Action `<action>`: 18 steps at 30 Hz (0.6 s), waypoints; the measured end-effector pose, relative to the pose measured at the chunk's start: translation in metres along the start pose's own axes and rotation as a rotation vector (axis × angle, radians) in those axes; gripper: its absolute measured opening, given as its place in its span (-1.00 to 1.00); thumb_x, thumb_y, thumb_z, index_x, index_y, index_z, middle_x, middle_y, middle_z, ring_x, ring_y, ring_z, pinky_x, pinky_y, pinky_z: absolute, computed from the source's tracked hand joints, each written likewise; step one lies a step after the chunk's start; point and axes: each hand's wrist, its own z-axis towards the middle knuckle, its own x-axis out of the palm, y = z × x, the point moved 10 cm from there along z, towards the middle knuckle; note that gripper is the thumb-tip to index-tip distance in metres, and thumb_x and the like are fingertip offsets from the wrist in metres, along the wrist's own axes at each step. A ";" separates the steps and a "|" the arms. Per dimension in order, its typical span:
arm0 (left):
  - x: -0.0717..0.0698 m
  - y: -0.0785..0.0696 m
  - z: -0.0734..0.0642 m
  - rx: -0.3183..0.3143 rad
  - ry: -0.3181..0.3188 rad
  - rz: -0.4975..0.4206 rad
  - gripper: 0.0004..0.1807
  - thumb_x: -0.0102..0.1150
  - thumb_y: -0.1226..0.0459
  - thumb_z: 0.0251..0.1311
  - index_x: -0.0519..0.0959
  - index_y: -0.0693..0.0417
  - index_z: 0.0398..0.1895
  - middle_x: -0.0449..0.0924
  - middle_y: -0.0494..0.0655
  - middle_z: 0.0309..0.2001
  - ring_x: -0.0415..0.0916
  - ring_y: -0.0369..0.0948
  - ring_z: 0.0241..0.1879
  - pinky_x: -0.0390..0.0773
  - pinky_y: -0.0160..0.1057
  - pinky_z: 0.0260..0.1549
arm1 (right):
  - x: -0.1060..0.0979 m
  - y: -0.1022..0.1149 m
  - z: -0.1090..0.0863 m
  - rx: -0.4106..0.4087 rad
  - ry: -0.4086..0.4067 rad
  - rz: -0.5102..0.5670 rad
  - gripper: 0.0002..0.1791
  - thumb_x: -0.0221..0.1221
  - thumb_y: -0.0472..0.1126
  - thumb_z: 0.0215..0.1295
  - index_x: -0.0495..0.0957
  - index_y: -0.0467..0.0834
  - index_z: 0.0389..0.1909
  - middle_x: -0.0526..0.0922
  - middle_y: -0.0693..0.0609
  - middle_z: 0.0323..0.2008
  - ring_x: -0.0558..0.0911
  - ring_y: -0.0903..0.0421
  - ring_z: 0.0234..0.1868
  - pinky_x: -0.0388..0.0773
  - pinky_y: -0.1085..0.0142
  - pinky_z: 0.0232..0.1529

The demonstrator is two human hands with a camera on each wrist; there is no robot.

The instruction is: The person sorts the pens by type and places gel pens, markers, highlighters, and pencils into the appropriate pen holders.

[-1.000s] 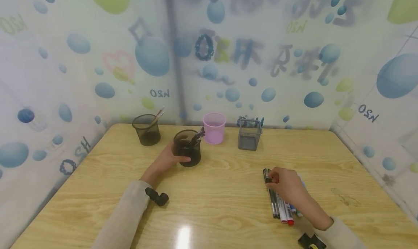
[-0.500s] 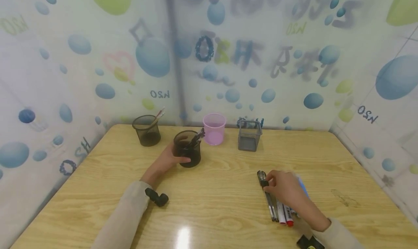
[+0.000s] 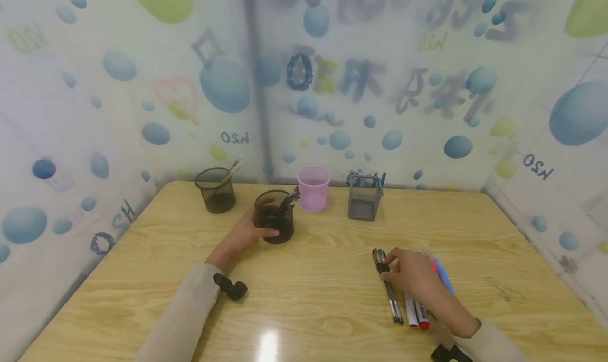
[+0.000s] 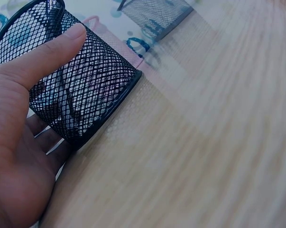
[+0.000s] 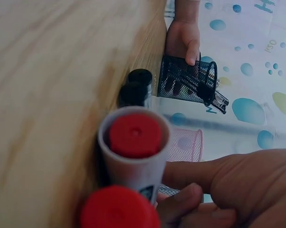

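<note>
Pale walls (image 3: 380, 40) printed with blue and green bubbles stand behind a light wood-grain table (image 3: 309, 298). On it, a round black wire-mesh cup (image 3: 284, 229) sits upright, with dark slender objects (image 3: 288, 199) leaning out of its rim. The left hand (image 3: 243, 231) grasps this cup, thumb across its near side and fingers round the back. Well to the cup's right and nearer the person, the right hand (image 3: 415, 273) pinches slim clear-barrelled pens with black ends (image 3: 391, 298) between thumb and finger. White markers with red ends (image 3: 418, 315) lie beneath that hand. Left of the cup and farther back stands a second black mesh cup (image 3: 219, 201) holding brushes (image 3: 233, 168); behind it to the right are a round pink mesh cup (image 3: 313, 196) and, beyond that, a square grey mesh holder (image 3: 363, 209).
</note>
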 end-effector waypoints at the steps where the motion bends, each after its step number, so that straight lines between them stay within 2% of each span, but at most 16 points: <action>1: 0.000 0.000 0.000 0.013 0.003 0.004 -0.06 0.44 0.45 -0.09 0.12 0.30 0.38 0.42 0.14 0.20 0.38 -0.08 0.18 0.31 -0.30 0.17 | 0.000 0.000 0.000 -0.002 -0.005 -0.003 -0.70 0.37 -0.24 0.08 0.57 -0.27 -0.19 0.57 0.08 -0.59 0.47 0.19 -0.68 0.40 0.31 -0.67; 6: -0.002 -0.006 -0.002 0.077 0.009 0.004 -0.06 0.45 0.40 -0.08 0.11 0.35 0.36 0.44 0.11 0.18 0.41 -0.10 0.15 0.34 -0.29 0.14 | 0.000 0.005 0.002 -0.029 -0.029 -0.007 -0.72 0.38 -0.26 0.07 0.59 -0.23 -0.19 0.53 0.10 -0.62 0.43 0.20 -0.69 0.38 0.34 -0.68; 13: -0.006 -0.001 -0.002 -0.010 -0.018 0.012 -0.07 0.43 0.47 -0.09 0.15 0.24 0.38 0.41 0.15 0.21 0.33 -0.03 0.22 0.24 -0.23 0.22 | 0.001 0.006 0.003 -0.023 -0.010 0.013 -0.74 0.36 -0.26 0.10 0.59 -0.20 -0.19 0.55 0.07 -0.57 0.44 0.19 -0.66 0.39 0.32 -0.66; 18: -0.002 0.001 0.000 -0.021 -0.012 0.018 -0.09 0.41 0.52 -0.08 0.16 0.23 0.38 0.41 0.17 0.21 0.34 -0.03 0.22 0.27 -0.27 0.21 | 0.003 0.004 0.000 -0.022 0.003 0.017 -0.80 0.34 -0.27 0.12 0.62 -0.22 -0.23 0.50 0.09 -0.64 0.40 0.20 -0.70 0.35 0.36 -0.70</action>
